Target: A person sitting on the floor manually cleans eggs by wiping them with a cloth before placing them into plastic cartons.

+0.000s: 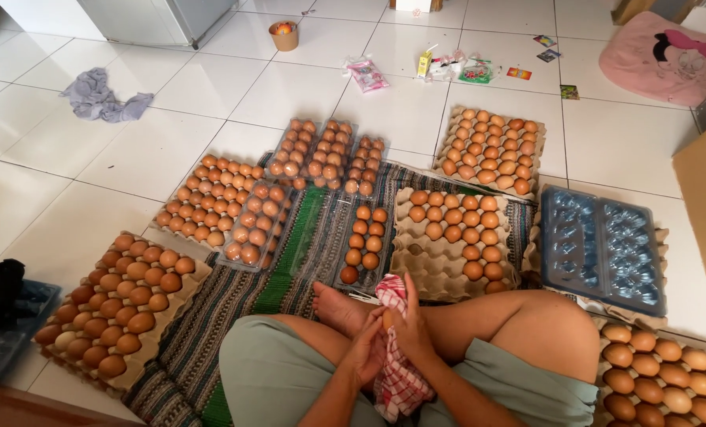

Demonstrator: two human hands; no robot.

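While the person sits cross-legged on a striped mat (210,316), both hands meet over the lap, where an egg can be turned close to the body. The left hand (366,352) curls loosely against a red-and-white checked cloth (396,372), fingers bent, touching its folds. The right hand (412,324) is closed around the cloth's upper part, and what looks like a brown egg (388,318) shows between cloth and fingers, though it is mostly hidden. Just past the bare foot lies an open clear plastic carton (365,245), part filled with eggs, within easy reach. Beside it to the right sits a grey pulp tray (452,237), about half emptied. Full trays ring the sitter on both sides, and a blue plastic carton (602,245) lies open on the right. Farther off, three filled clear cartons (329,154) stand side by side, with another full tray (491,146) to their right on the white tiles.
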